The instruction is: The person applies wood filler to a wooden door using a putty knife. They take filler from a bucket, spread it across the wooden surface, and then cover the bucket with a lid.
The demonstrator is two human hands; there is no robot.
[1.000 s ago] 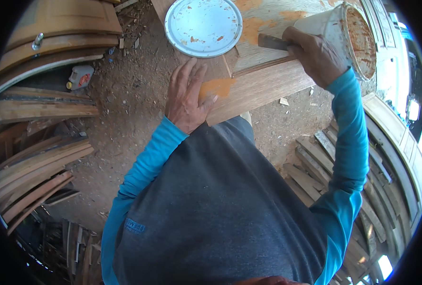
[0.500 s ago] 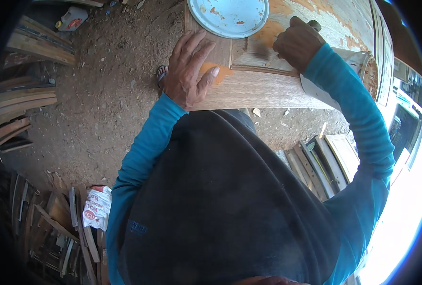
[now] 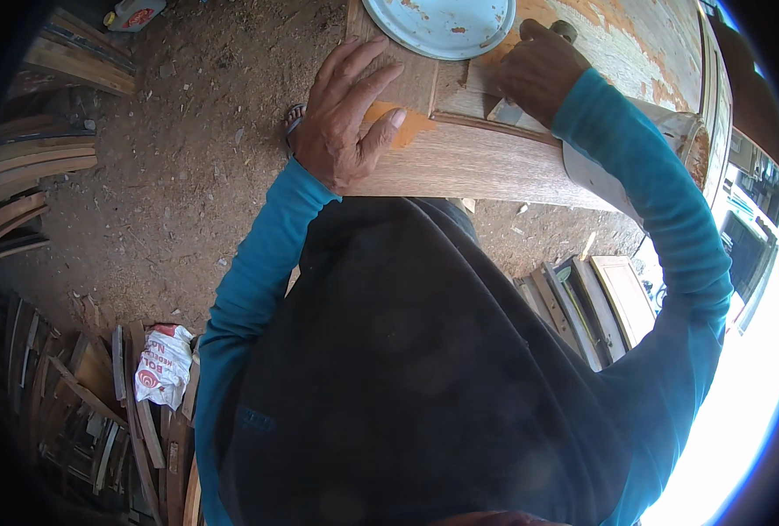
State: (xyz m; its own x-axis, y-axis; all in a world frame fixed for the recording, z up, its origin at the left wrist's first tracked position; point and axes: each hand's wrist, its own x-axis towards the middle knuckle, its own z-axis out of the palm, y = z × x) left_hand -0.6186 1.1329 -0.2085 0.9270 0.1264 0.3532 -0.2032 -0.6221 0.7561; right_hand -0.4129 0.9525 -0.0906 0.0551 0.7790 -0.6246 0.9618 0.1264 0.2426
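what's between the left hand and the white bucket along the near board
In the head view, an orange patch lies beside the left hand, then bare wooden board runs to the white bucket.

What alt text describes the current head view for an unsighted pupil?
A person's right hand grips a tool over a wooden panel, left hand spread at its left corner by an orange patch. A spattered lid lies on top.
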